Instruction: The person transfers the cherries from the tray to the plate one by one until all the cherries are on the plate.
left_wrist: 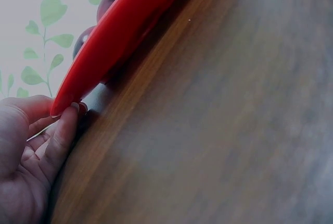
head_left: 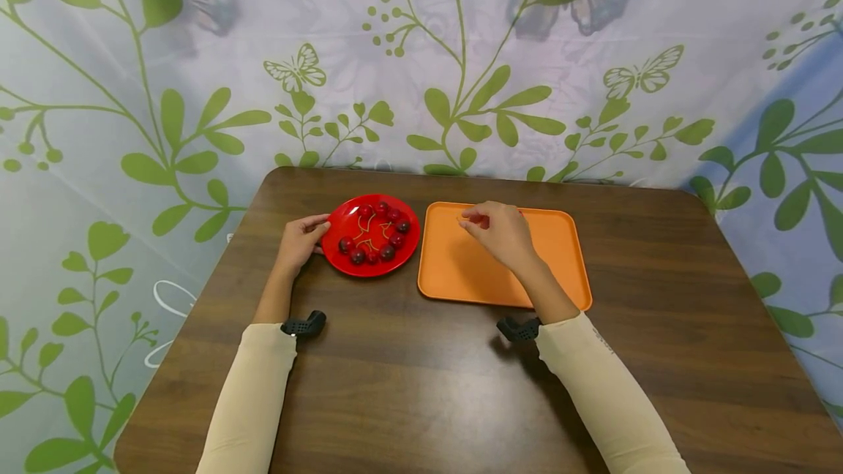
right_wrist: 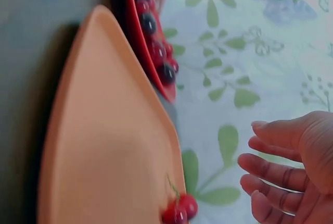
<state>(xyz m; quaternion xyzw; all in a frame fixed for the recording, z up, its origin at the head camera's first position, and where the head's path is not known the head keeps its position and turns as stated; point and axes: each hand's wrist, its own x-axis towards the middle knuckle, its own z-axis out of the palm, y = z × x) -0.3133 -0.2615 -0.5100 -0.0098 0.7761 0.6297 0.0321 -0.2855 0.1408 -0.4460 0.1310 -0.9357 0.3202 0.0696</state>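
Observation:
A round red plate [head_left: 369, 270] carries a ring of dark and bright red cherries [head_left: 387, 251], their stems pointing inward. My left hand [head_left: 299, 243] grips the plate's left rim between thumb and fingers. In the left wrist view the plate [left_wrist: 122, 28] is seen from its side, its edge pinched in that hand [left_wrist: 39, 151]. Over the orange tray [head_left: 454, 262] hovers my right hand [head_left: 503, 232], fingers loosely bent and holding nothing. The right wrist view shows a few red cherries [right_wrist: 179, 211] with a green stem at the tray's far edge, mostly hidden behind the hand in the head view.
The brown wooden table [head_left: 408, 371] extends around plate and tray, which lie side by side near its back edge. Behind it hangs a cloth backdrop [head_left: 369, 42] printed with green leaves and butterflies.

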